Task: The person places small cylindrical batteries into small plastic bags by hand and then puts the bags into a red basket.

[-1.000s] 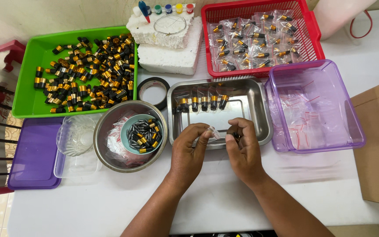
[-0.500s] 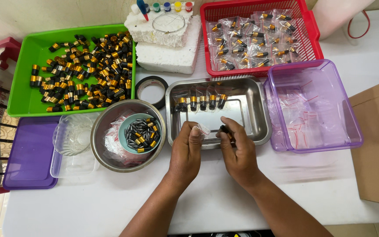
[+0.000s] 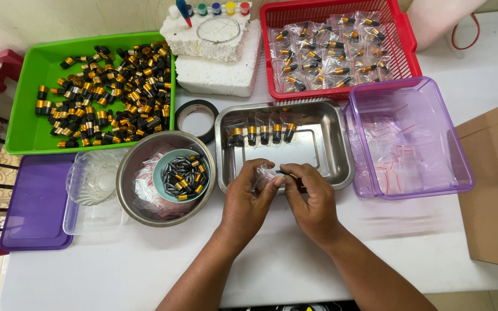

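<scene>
Two hands of mine meet over the near edge of the steel tray [image 3: 324, 124], almost touching each other. My left hand [image 3: 248, 198] pinches a small clear bag [image 3: 264, 174] between thumb and fingers, and my right hand [image 3: 312, 198] is closed on a small dark piece [image 3: 291, 173] at the mouth of this bag; what the piece is exactly, I cannot tell, because my fingers cover most of it. Inside the tray, along its far side, five black and gold caps [image 3: 260, 134] stand in a row. Left of my hands is a steel bowl [image 3: 139, 173] with a small teal bowl [image 3: 162, 173] of dark pieces in it. Further left, the green tray [image 3: 27, 103] holds many black and gold caps. Right of the steel tray is a purple box [image 3: 416, 98] with clear bags. Behind it, the red basket [image 3: 402, 34] holds filled bags.
</scene>
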